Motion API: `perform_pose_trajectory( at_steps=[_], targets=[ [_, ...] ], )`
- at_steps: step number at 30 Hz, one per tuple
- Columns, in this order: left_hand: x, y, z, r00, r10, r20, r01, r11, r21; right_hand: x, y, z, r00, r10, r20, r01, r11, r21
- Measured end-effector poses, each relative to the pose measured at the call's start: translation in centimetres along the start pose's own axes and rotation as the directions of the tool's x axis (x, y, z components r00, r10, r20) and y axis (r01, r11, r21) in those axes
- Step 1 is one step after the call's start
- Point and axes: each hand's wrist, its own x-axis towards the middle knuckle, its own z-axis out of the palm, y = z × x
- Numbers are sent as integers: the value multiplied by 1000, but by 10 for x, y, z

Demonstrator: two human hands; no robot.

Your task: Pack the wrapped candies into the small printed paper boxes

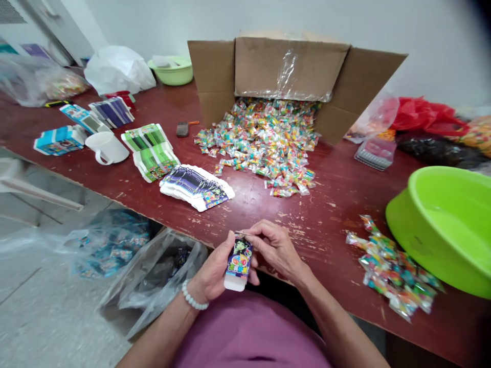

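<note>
A small purple printed candy box (240,258) is held over the table's front edge, its white flap hanging toward me. My left hand (215,271), with a bead bracelet at the wrist, is wrapped round the box from the left and below. At the box's far end, my right hand (274,248) pinches the top edge between thumb and fingers. Just beyond lies a fanned stack of flat purple boxes (195,186), with flat green boxes (149,151) beside it. A heap of wrapped candies (264,143) spills from a cardboard carton (287,69).
A bright green basin (418,225) stands at the right, with a smaller candy pile (395,273) beside it. On the left are a white mug (107,147) and blue boxes (59,139). A plastic-lined bin (153,281) sits below the table edge (126,202).
</note>
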Motion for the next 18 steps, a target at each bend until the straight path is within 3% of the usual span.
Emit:
perform_pose_trajectory(
  at_steps=[3,5,8,13,18],
  targets=[
    [3,-1,3,996,33,-83,-33,999,1,1,-6,-3,998,-15,61,16,1000,-23],
    [5,0,6,990,77,-118,-68,994,83,2,-7,-3,993,85,82,-90,994,56],
    [5,0,6,982,141,-129,-109,968,226,5,-6,-2,967,211,141,-231,962,147],
    [3,1,1,976,195,-94,-144,908,394,10,-5,2,944,302,129,-327,904,276],
    [2,2,-4,970,229,-82,-169,877,450,10,-4,3,965,259,42,-262,952,160]
  ],
)
